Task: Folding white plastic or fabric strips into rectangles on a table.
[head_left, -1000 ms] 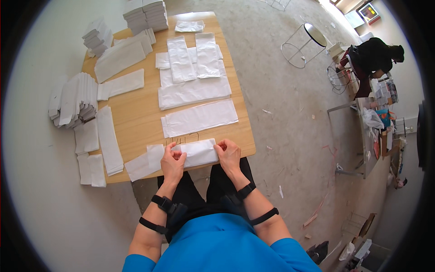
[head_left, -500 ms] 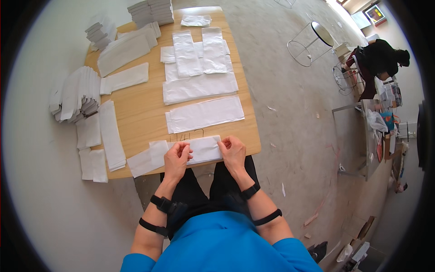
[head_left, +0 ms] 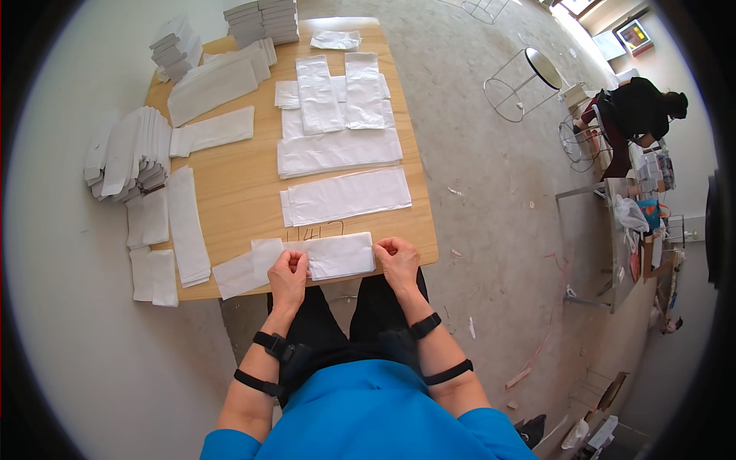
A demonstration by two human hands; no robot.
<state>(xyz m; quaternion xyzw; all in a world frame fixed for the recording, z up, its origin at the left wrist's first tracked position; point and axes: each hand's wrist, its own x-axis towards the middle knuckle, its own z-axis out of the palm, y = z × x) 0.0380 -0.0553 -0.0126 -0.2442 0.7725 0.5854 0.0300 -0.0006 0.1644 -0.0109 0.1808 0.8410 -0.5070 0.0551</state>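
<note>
A folded white paper sheet (head_left: pixel 342 255) lies flat at the table's near edge, between my two hands. My left hand (head_left: pixel 287 279) is at its left edge, fingers curled and pressed together; what they hold, if anything, is hidden. At the sheet's right edge, my right hand (head_left: pixel 399 264) has thumb and forefinger pinched at the margin. To the left of my left hand rests a pair of overlapping white paper pieces (head_left: pixel 238 273). Just beyond the sheet, a layered white paper strip (head_left: pixel 349 196) lies across the table.
The wooden table (head_left: pixel 230 180) carries more white paper: crossed strips (head_left: pixel 337 156), a fanned stack (head_left: pixel 130 157) at left and piled bundles (head_left: pixel 261 21) at the back. A round stool (head_left: pixel 543 67) stands right. Farther off, a person (head_left: pixel 636 107) bends by a cluttered table (head_left: pixel 621 253).
Both hands have drawn apart slightly, the left one leftward off the folded sheet. More of the sheet's surface now shows. My view has shifted a little.
</note>
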